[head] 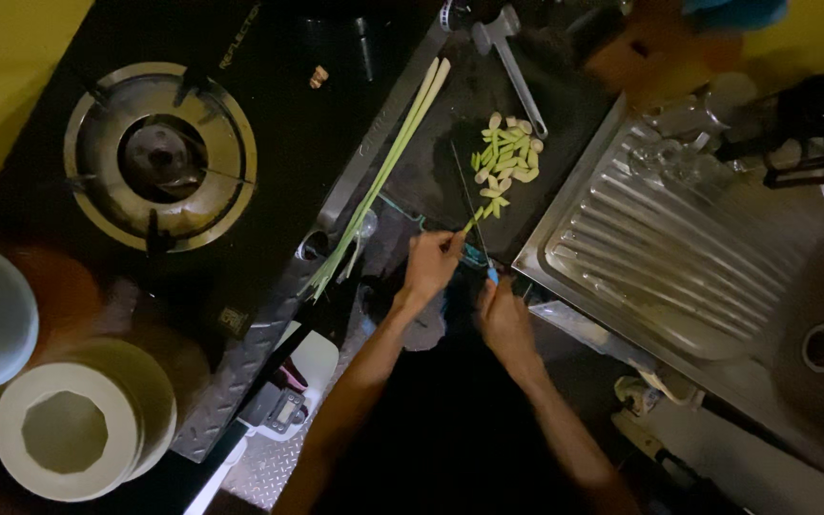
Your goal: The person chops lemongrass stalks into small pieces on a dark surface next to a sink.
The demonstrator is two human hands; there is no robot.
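My left hand (428,264) pinches a short green stalk piece (475,221) against the dark cutting board (450,133). My right hand (504,319) grips a blue-handled knife (469,205), its thin blade lying across the board next to the stalk. A pile of cut pale green pieces (507,157) sits further up the board. Long whole green stalks (383,172) lie along the board's left edge.
A black gas hob with a round burner (159,157) is to the left. A steel sink drainboard (660,248) lies to the right, holding clear glassware (679,153). White plastic containers (69,429) stand at the lower left. A metal utensil (512,67) rests at the board's top.
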